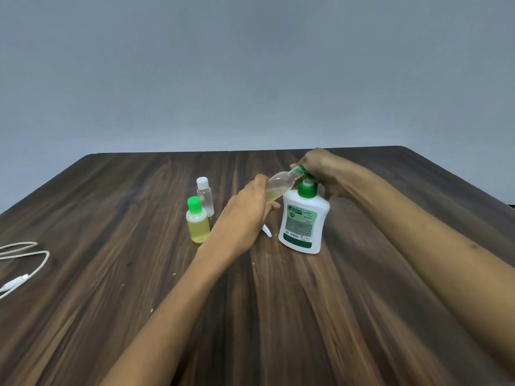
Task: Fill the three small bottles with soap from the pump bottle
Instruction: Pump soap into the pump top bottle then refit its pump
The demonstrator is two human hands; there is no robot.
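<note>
A white pump bottle (303, 218) with a green pump head stands upright on the dark wooden table (139, 274). My right hand (320, 168) presses down on the pump head from behind. My left hand (248, 215) grips a small clear bottle (280, 183), tilted with its open mouth against the pump's spout; a little yellow soap lies in its lower part. To the left stand a small bottle with a green cap (197, 221), nearly full of yellow soap, and behind it a small clear bottle with a white cap (205, 195) that looks empty.
A small white cap (267, 231) lies on the table between my left hand and the pump bottle. A white cable (25, 263) is looped near the table's left edge. A plain grey wall rises behind the table's far edge.
</note>
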